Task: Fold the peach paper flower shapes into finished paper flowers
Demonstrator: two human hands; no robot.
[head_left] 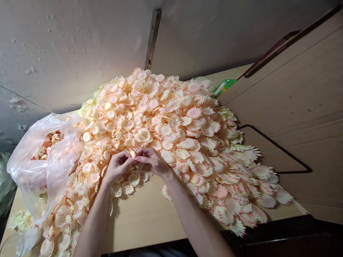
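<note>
A small cream and reddish petalled piece (133, 154) is pinched between my two hands at the front of a big heap. My left hand (119, 165) holds its left side with closed fingertips. From the right, my right hand (152, 160) grips the same piece between thumb and fingers. Around and beyond both hands spreads the heap of pale, frilly-edged flower-like discs (166, 130), many with pink centres or red-tipped edges.
An open clear plastic bag (60, 157) with small rounded pieces lies at the left. Cardboard (302, 107) stands at the right, beside a bent black rod (278, 148). A green packet (225, 86) is behind the heap. The wooden table (144, 217) shows in front.
</note>
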